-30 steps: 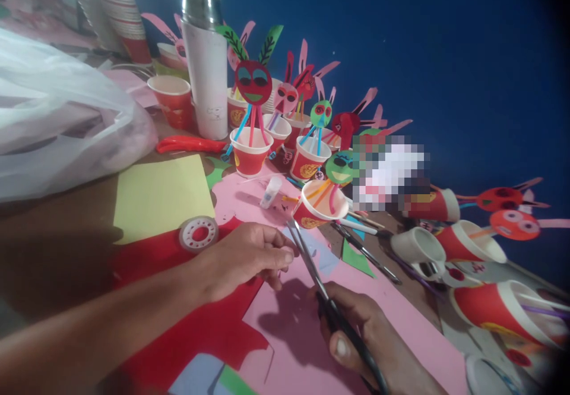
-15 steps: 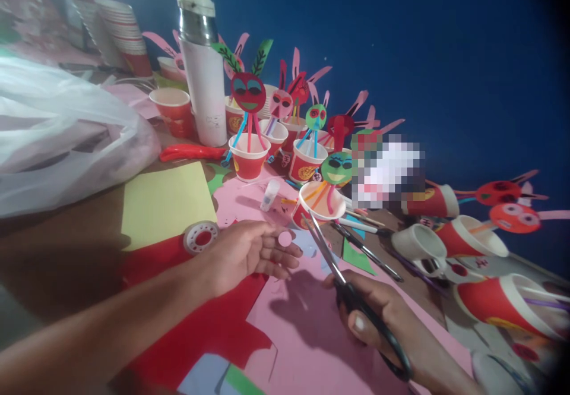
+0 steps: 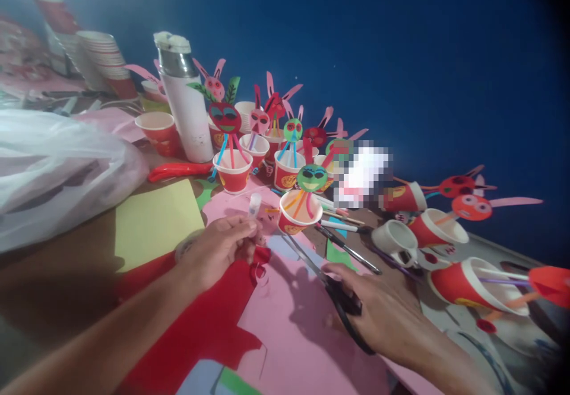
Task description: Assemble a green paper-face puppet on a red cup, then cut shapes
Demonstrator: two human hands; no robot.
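My left hand [image 3: 227, 249] is closed over the red and pink paper, its fingertips pinched together; what they hold, if anything, is too small to make out. My right hand [image 3: 365, 306] grips the black handles of a pair of scissors [image 3: 312, 261], whose blades point up and left, nearly closed. Under both hands lie a pink sheet [image 3: 294, 335] and red paper [image 3: 200, 324]. A small clear glue bottle [image 3: 254, 205] stands just beyond my left fingertips. Beyond the scissor tips is a paper cup [image 3: 296, 220] holding a green paper face [image 3: 312, 178] on straws.
More cups with paper faces line the blue wall [image 3: 401, 56]. A white flask [image 3: 184, 110], a plastic bag [image 3: 66, 175] and yellow paper [image 3: 155, 223] are left. Pens, a white mug [image 3: 394, 243] and tipped cups [image 3: 472, 288] lie right.
My left hand has turned over and closed; the pink disc on its fingers no longer shows. The scissors remain in my right hand, which has shifted slightly left. The camera view has moved.
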